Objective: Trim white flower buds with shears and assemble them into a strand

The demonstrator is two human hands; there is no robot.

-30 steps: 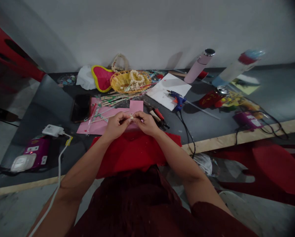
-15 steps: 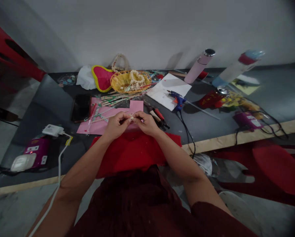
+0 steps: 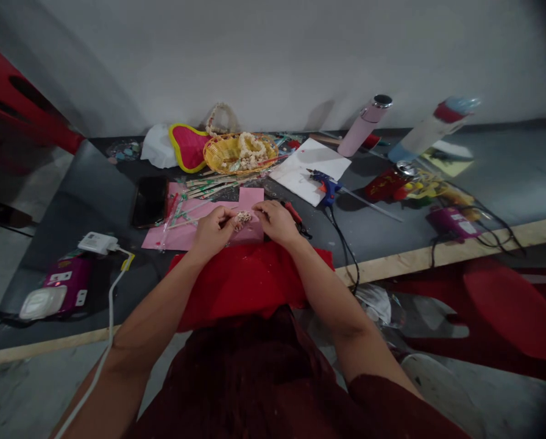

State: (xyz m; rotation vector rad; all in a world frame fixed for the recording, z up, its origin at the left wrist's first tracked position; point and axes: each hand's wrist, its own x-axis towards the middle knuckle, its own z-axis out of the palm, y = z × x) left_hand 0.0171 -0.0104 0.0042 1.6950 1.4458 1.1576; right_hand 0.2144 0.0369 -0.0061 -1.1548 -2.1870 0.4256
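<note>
My left hand [image 3: 216,230] pinches a small cream beaded piece [image 3: 242,220] between thumb and fingertips, a little above the pink paper [image 3: 251,196]. My right hand [image 3: 277,222] is just to the right of that piece and apart from it. Its fingers are curled together, and whatever they may hold is too small to make out. Under both wrists a red cloth [image 3: 250,280] hangs over the table's front edge, with tiny pale specks on it.
Behind my hands are thin sticks [image 3: 209,186] and a yellow wicker basket [image 3: 216,160] with beaded strings. To the right are a blue glue gun [image 3: 330,190], a white pad [image 3: 295,174], a pink flask [image 3: 359,131] and a red can [image 3: 382,185]. A phone [image 3: 150,201] lies left.
My hands have parted. The right hand has let go of the beaded piece and moved right, while the left keeps hold; more of the piece now shows.
</note>
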